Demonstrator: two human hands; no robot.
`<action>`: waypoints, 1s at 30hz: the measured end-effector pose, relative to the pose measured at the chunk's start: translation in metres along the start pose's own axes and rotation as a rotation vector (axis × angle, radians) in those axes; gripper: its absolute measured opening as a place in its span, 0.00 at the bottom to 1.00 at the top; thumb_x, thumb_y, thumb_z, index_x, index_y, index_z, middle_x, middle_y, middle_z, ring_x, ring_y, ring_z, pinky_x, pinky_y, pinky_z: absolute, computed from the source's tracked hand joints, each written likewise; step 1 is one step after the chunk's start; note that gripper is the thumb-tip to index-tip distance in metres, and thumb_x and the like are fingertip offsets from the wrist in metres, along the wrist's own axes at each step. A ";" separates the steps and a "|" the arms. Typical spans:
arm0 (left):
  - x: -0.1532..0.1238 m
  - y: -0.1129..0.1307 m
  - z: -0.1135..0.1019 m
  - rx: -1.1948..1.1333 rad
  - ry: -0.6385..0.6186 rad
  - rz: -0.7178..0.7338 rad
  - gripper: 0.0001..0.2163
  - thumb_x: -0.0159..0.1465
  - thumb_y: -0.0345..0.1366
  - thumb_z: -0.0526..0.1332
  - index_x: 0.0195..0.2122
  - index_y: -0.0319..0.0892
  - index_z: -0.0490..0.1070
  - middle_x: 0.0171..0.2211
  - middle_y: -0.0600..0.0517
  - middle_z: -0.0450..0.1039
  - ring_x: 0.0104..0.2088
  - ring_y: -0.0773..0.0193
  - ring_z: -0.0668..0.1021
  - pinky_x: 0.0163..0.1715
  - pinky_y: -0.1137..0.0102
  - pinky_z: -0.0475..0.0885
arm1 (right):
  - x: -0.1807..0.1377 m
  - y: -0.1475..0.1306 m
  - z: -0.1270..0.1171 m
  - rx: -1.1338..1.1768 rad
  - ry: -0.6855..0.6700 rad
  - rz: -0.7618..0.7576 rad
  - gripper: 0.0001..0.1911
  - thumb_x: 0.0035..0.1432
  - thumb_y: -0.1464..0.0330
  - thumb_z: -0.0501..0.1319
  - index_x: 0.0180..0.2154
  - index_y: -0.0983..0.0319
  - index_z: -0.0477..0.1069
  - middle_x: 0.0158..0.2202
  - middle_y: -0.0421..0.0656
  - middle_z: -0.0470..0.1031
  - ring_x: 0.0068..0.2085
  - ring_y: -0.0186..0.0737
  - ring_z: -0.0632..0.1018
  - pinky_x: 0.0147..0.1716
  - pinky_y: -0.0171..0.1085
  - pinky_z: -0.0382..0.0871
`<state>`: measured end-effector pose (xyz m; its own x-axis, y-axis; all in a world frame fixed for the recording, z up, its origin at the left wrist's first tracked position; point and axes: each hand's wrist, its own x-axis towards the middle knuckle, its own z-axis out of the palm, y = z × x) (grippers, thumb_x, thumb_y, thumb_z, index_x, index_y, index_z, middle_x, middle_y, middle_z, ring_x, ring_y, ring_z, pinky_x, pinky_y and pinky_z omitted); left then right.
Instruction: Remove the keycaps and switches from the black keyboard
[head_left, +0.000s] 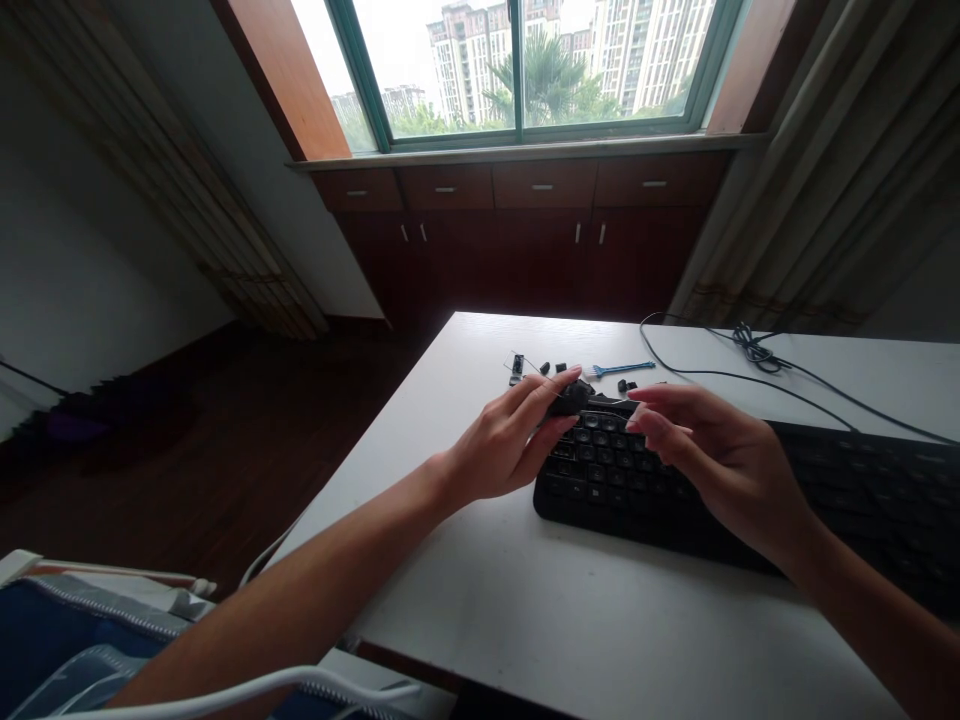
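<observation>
A black keyboard lies on the white table. My left hand rests at the keyboard's top left corner, its fingers pinched on a small black piece that looks like a keycap. My right hand hovers over the keyboard's left half with fingers curled together; what is in them, if anything, I cannot make out. Behind the hands lie several loose black keycaps and a blue keycap puller.
The keyboard's black cable loops across the back right of the table. Dark wooden cabinets stand under the window beyond the table's far edge. A blue and white bag sits at lower left, beside the table's left edge.
</observation>
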<state>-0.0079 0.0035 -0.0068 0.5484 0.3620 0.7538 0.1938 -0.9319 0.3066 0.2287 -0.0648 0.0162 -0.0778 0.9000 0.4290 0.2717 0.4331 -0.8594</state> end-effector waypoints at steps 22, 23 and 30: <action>0.002 0.004 0.000 0.044 -0.075 0.076 0.24 0.71 0.31 0.55 0.67 0.38 0.56 0.36 0.47 0.73 0.32 0.64 0.73 0.31 0.68 0.73 | -0.003 0.000 -0.002 -0.091 0.060 -0.194 0.15 0.64 0.73 0.65 0.49 0.51 0.78 0.42 0.42 0.76 0.36 0.36 0.75 0.31 0.35 0.73; 0.003 0.004 0.000 0.046 -0.074 0.080 0.24 0.71 0.32 0.55 0.68 0.38 0.56 0.36 0.47 0.73 0.32 0.63 0.73 0.31 0.68 0.73 | -0.003 0.001 -0.001 -0.081 0.058 -0.189 0.15 0.64 0.73 0.65 0.50 0.52 0.78 0.42 0.42 0.76 0.35 0.35 0.75 0.31 0.35 0.73; 0.003 0.003 0.001 0.103 -0.041 0.114 0.24 0.68 0.32 0.61 0.65 0.40 0.62 0.40 0.47 0.74 0.35 0.64 0.75 0.31 0.69 0.75 | -0.003 0.009 0.003 -0.112 -0.051 -0.174 0.21 0.63 0.70 0.66 0.57 0.52 0.71 0.44 0.43 0.73 0.35 0.35 0.75 0.32 0.35 0.76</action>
<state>-0.0049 0.0014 -0.0043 0.6039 0.2548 0.7553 0.2101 -0.9649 0.1576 0.2290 -0.0638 0.0062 -0.1805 0.8149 0.5508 0.3545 0.5763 -0.7364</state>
